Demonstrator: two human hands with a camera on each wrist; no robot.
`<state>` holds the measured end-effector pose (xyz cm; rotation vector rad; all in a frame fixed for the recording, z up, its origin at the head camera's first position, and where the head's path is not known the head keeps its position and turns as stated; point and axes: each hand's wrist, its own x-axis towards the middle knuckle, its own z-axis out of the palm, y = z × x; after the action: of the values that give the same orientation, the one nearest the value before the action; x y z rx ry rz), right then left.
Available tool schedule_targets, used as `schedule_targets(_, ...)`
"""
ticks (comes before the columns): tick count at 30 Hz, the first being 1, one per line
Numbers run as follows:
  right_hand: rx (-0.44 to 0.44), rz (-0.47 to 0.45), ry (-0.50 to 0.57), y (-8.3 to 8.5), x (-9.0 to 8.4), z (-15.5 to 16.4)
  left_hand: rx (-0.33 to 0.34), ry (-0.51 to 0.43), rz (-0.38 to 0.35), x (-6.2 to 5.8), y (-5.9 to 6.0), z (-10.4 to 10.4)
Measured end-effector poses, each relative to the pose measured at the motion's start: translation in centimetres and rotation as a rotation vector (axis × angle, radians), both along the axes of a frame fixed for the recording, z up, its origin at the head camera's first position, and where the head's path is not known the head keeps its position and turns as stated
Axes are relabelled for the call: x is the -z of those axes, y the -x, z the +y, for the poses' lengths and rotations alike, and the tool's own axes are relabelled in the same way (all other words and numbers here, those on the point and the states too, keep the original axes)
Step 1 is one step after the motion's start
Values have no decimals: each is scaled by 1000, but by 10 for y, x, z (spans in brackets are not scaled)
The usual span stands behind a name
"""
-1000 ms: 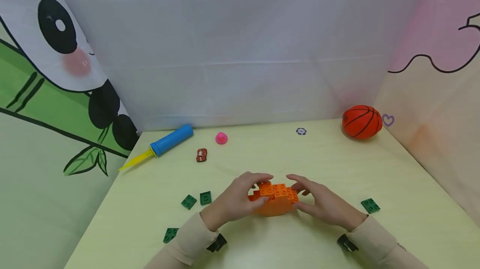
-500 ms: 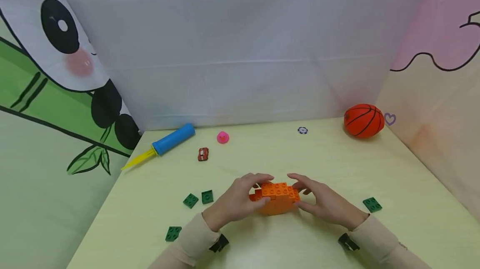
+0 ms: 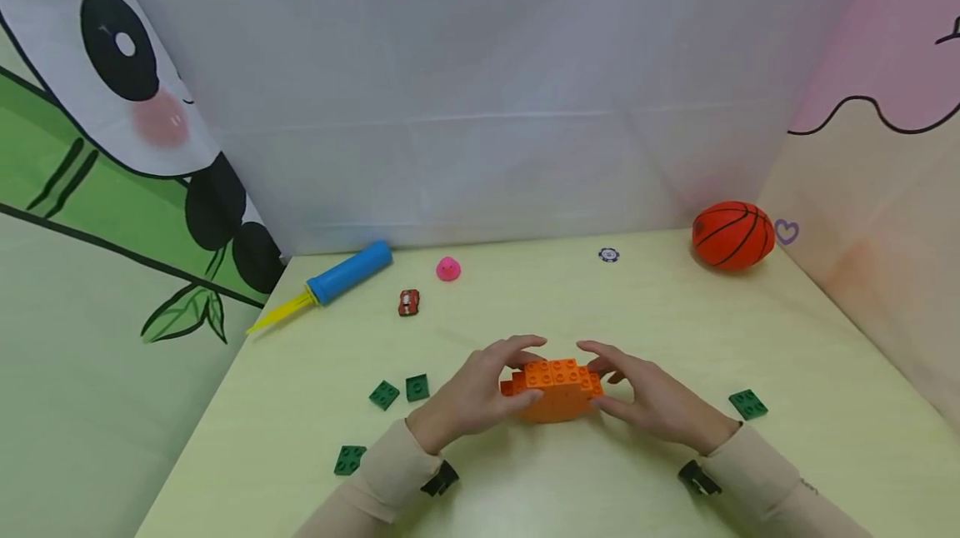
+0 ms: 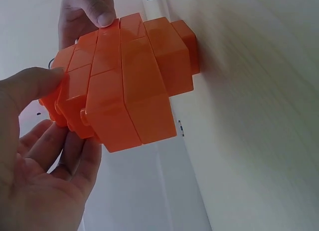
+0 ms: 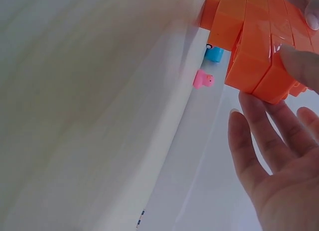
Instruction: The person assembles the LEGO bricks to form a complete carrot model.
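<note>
An assembly of orange toy building bricks (image 3: 557,401), stepped and narrower toward its base, stands on the table between the hands. Studs show along its top in the head view. My left hand (image 3: 480,392) holds its left end, thumb on the near face and fingers behind. At the other end my right hand (image 3: 648,398) has its thumb on the near side, with fingers at the far side. In the left wrist view the smooth brick sides (image 4: 134,86) lie in seamed layers. The right wrist view shows the bricks (image 5: 256,57) pinched between right thumb and fingers.
Green bricks lie left, one (image 3: 384,395) beside another (image 3: 417,388), a third (image 3: 349,460) near the sleeve. One more (image 3: 748,405) lies right. Farther back are a blue-yellow pump (image 3: 348,273), red toy car (image 3: 408,302), pink duck (image 3: 448,269), poker chip (image 3: 609,255) and toy basketball (image 3: 732,236).
An orange brick at the top left of the assembly, slightly raised a second ago, now sits level with its neighbour. Both hands keep their places on it. The head view has shifted slightly.
</note>
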<state>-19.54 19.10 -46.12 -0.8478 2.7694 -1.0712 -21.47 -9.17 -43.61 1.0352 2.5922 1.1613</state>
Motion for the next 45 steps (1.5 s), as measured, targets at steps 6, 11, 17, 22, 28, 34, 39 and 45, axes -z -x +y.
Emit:
schedule_targets(6,-1,-38,13,0,-1,2,-6,10,-19,0,1,1)
schedule_targets(11,-5,-40,12,-1,0,3,-1,84,-5,-7,0,-3)
schedule_targets(17,-1,-39,11,-1,-2,3,-85,147,39,-10,3,-45)
schedule_targets(22,7,-46,8,-1,-3,3,-267,264,-32,1,10,-95)
schedule_targets(28,8,-54,13,0,-2,2,-463,469,-113,13,6,-138)
schedule_targets(34,4,-54,15,0,-1,2,-544,561,-133,15,5,-150)
schedule_targets(39,17,-71,19,-1,0,1,-545,609,-122,17,3,-159)
schedule_targets(45,7,-51,9,-2,-2,3,-536,574,-162,16,3,-163)
